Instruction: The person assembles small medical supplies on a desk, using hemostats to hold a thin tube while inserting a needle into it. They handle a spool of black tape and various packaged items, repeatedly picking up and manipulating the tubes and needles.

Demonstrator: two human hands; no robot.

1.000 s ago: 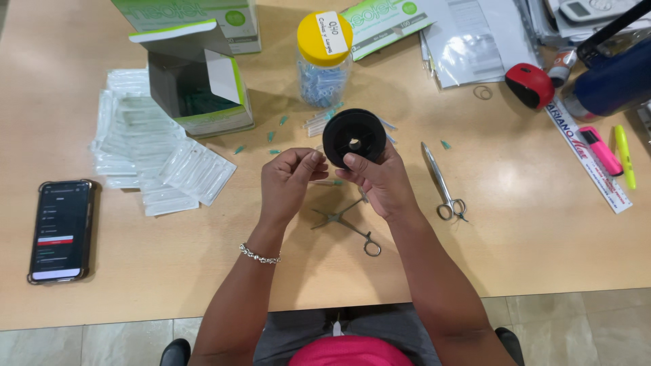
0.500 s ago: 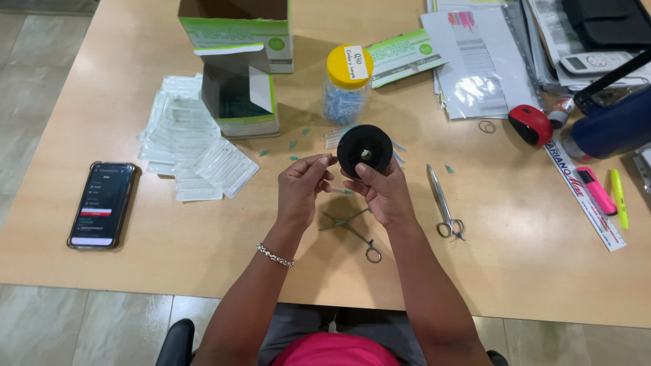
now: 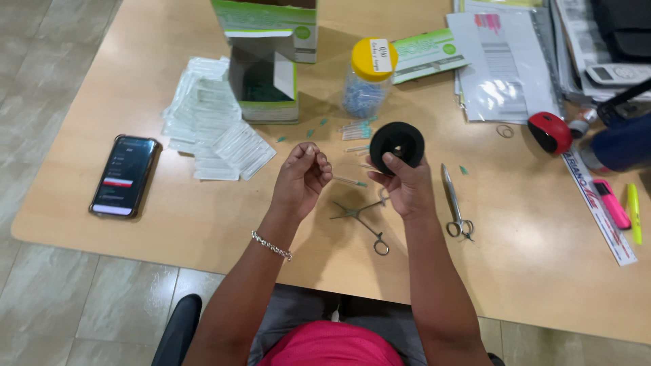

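Above the table edge, centre of view, both hands are raised and close together but not touching. Right hand [image 3: 407, 186] is clamped on a black round holder [image 3: 397, 144], open face toward the camera, thumb and fingers wrapped under its lower rim. Left hand [image 3: 303, 177] has fingertips pinched together; whatever it pinches is too small to tell. Holder lies just right of and slightly above the left hand, so the gap to cross runs left to right. Thin needle tube [image 3: 349, 181] lies on the table between the two hands, long axis roughly left-right, nearer the left hand. Forceps [image 3: 363, 220] lie below the hands, handles toward the person; scissors [image 3: 456, 203] just right of the right hand, long axis running away from the person. More loose tubes [image 3: 356, 130] sit beyond the holder, near a yellow-lidded jar [image 3: 369, 78]. Open green box [image 3: 264, 88] and a spread of sealed packets [image 3: 213, 129] lie beyond the left hand, phone [image 3: 125, 175] far left, red mouse-like object [image 3: 549, 132] and papers [image 3: 502, 64] far right, all on the wooden table [image 3: 542, 271]
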